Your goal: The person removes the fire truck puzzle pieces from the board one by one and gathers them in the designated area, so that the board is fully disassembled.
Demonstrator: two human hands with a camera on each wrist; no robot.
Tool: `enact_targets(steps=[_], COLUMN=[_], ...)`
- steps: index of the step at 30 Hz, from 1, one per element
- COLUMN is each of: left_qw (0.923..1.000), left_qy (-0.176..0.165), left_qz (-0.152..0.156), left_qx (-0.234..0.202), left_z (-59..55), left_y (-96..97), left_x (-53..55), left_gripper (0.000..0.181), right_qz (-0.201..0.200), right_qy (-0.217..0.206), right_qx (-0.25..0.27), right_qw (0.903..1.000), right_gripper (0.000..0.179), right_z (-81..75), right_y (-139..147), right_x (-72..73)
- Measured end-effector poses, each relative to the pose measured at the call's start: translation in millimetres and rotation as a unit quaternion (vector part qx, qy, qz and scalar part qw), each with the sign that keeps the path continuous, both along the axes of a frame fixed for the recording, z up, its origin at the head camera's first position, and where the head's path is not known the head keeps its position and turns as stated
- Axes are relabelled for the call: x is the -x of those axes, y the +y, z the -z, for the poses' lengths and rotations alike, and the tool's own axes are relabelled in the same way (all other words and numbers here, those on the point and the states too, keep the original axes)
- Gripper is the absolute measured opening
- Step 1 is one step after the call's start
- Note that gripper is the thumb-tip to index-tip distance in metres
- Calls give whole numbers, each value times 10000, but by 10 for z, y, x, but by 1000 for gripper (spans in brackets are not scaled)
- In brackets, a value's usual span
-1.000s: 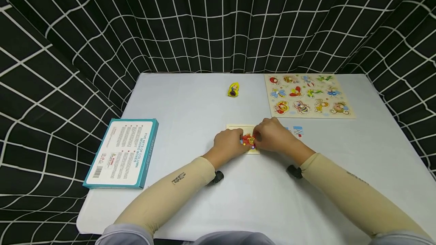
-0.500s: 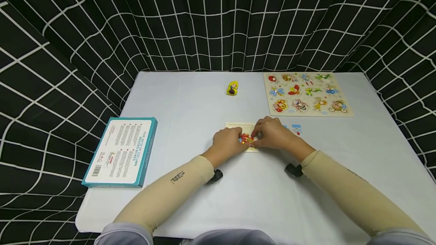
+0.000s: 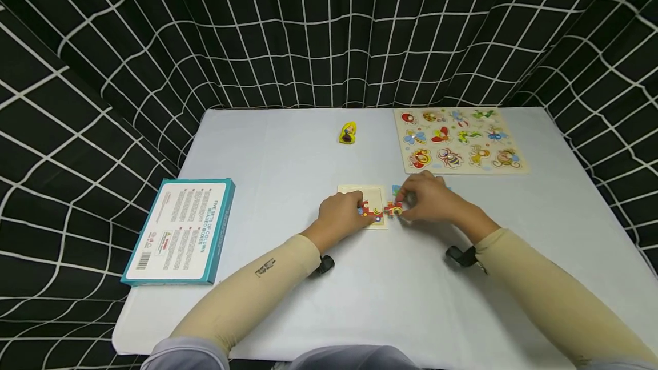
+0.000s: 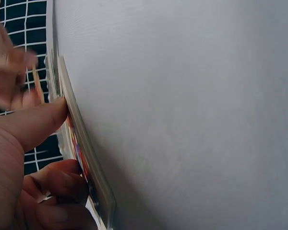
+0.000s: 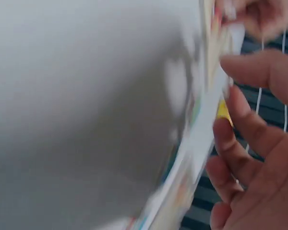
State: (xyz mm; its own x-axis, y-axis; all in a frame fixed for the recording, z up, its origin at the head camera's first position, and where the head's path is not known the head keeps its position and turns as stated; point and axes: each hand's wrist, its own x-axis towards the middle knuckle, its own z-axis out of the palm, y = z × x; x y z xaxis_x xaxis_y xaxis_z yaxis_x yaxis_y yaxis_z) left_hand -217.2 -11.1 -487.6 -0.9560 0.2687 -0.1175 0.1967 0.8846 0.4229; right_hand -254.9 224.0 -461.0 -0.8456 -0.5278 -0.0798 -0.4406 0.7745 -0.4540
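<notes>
A small wooden puzzle board [image 3: 380, 189] lies on the white table. My left hand [image 3: 339, 214] is over its left part, thumb and curled fingers to either side of a red puzzle piece [image 3: 371, 213] on the board. The left wrist view shows the left thumb [image 4: 38, 120] right at the board's edge. Just off the board's right side, my right hand [image 3: 429, 198] pinches another red puzzle piece [image 3: 393, 209] with a yellow round detail. That piece appears edge-on and thin in the left wrist view. A blue piece [image 3: 396, 189] shows partly behind the right fingers.
Behind the right hand lies a large board with insect pictures [image 3: 460, 140]. A yellow figure piece [image 3: 348, 133] sits near the back middle. On the left is a teal and white box [image 3: 177, 233]. Black gridded cloth [image 3: 288, 33] surrounds the table.
My right hand has moved right, drawing its red piece off the board and away from the other red piece. The left hand stays in place on the board.
</notes>
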Motion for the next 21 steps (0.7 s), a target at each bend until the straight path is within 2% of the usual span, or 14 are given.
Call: enact_targets(steps=[5, 8, 13, 21], left_qw=[9989, 9969, 9945, 9954], left_qy=[-276, -406, -476, -567], left_qz=[163, 270, 265, -31], left_qx=[-347, -620, -895, -766], left_z=[36, 44, 30, 14], left_y=[-98, -163, -185, -146], left_x=[2, 2, 0, -11], left_gripper=[30, 25, 30, 33], right_qz=[253, 483, 596, 641], right_qy=[-47, -187, -377, -556], right_qx=[-163, -228, -261, -404], right_qw=[9995, 9984, 9972, 9956], right_gripper=[29, 32, 31, 32], right_z=[-19, 1, 36, 60], right_y=[650, 902, 1057, 1132], right_x=[-36, -65, -65, -46])
